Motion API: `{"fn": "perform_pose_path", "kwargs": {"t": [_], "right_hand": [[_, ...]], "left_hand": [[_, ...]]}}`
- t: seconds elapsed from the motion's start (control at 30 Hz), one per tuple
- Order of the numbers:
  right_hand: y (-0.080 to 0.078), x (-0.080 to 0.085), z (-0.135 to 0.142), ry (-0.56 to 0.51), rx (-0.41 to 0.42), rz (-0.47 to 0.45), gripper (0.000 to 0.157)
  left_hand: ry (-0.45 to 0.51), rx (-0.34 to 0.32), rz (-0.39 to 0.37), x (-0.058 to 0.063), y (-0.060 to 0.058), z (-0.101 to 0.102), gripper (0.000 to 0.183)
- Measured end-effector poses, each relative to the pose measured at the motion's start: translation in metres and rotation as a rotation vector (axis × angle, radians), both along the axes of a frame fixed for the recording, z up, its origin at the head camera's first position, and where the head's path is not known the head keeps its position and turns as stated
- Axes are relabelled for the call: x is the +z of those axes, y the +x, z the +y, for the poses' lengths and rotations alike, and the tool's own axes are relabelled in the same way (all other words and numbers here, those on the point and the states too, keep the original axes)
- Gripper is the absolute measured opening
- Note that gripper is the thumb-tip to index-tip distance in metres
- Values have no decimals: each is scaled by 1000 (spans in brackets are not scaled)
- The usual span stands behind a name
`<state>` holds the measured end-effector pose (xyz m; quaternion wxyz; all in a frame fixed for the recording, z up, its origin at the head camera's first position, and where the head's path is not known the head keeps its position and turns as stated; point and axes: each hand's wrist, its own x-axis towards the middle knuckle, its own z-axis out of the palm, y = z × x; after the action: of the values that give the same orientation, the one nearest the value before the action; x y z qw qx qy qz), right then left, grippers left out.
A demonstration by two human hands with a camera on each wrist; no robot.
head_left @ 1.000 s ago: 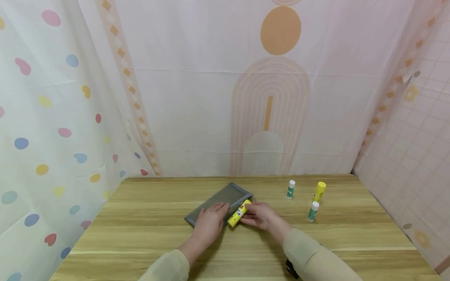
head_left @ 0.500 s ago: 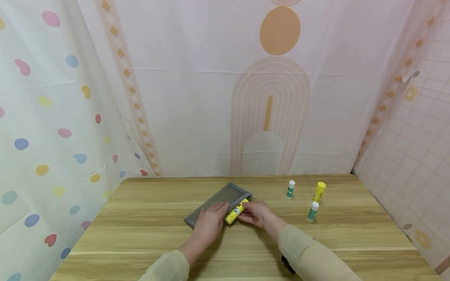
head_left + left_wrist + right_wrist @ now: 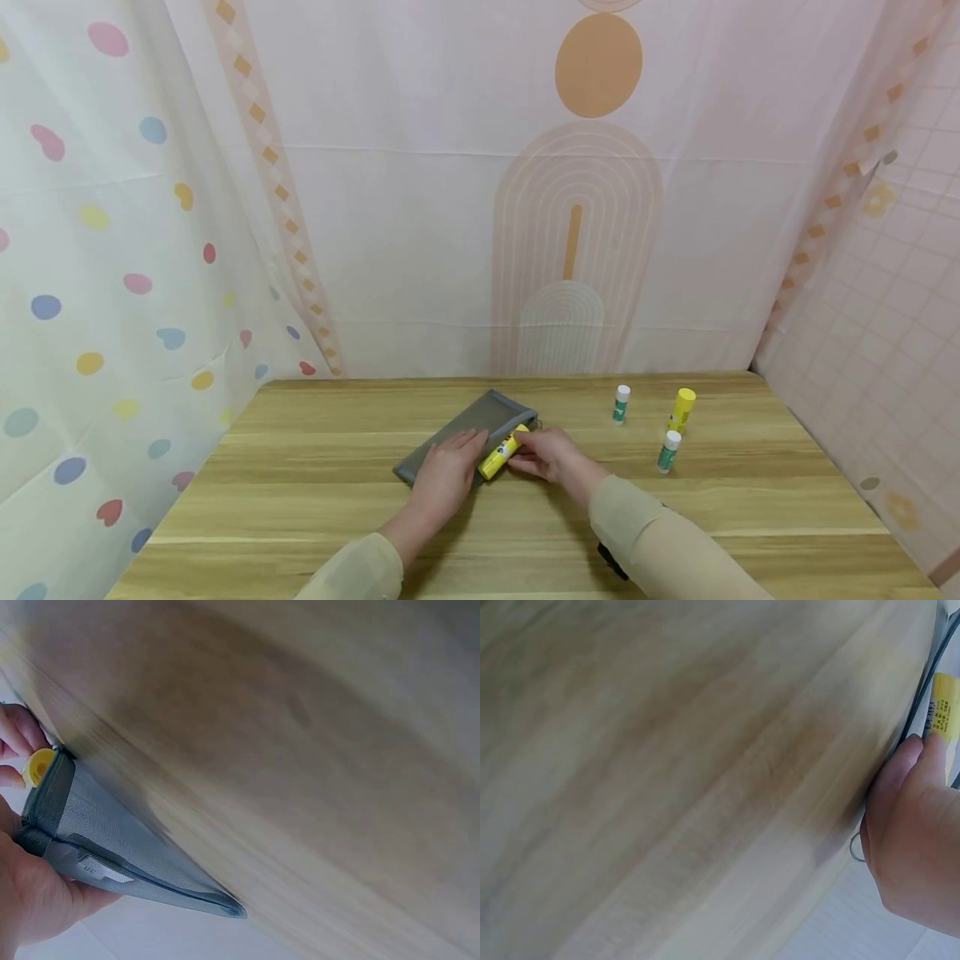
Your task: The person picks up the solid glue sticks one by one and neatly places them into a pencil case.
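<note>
A grey zip pouch (image 3: 487, 417) lies slantwise on the wooden table, its fabric mesh-like. My left hand (image 3: 446, 475) rests on it, fingers laid out over the top. In the left wrist view the pouch (image 3: 135, 825) bulges into a wedge, with a small white label (image 3: 103, 868) on its side. My right hand (image 3: 551, 456) pinches a yellow glue stick (image 3: 502, 454) along the pouch's near right edge. The glue stick's yellow round end (image 3: 39, 766) shows right at that edge. In the right wrist view, fingers partly cover the glue stick (image 3: 945, 709).
Two white-capped green glue sticks stand to the right, one farther back (image 3: 621, 404) and one nearer (image 3: 668, 452). Another yellow glue stick (image 3: 681, 410) stands beside them. A black object (image 3: 612, 560) shows by my right forearm. Patterned curtains (image 3: 420, 250) enclose the table (image 3: 315, 500).
My right hand and the yellow glue stick have shifted slightly left, closer over the pouch's edge. My left hand stays in place on the pouch.
</note>
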<state>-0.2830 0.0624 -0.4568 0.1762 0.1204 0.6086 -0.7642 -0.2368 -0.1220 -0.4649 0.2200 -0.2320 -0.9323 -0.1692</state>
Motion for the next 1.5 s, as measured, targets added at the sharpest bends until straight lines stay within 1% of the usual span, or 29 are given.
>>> {"fn": "perform_pose_path", "kwargs": {"t": [0.27, 0.47, 0.67, 0.97, 1.17, 1.33, 1.5], "right_hand": [[0, 0, -1, 15, -12, 9, 26], [0, 1, 0, -21, -17, 4, 17], [0, 1, 1, -34, -2, 10, 14], [4, -1, 2, -9, 38, 14, 21], [5, 1, 2, -33, 58, 22, 25], [7, 2, 6, -27, 86, 28, 28], [11, 5, 11, -60, 86, 25, 31]], "left_hand": [[5, -11, 9, 0, 0, 0, 41], [-22, -11, 2, 1, 0, 0, 42], [-31, -15, 21, 1, -1, 0, 45], [-38, -12, 29, -2, -1, 0, 45], [-38, -14, 21, -2, -1, 0, 45], [-38, -14, 18, -2, -1, 0, 44], [-33, -14, 20, -1, -1, 1, 43]]}}
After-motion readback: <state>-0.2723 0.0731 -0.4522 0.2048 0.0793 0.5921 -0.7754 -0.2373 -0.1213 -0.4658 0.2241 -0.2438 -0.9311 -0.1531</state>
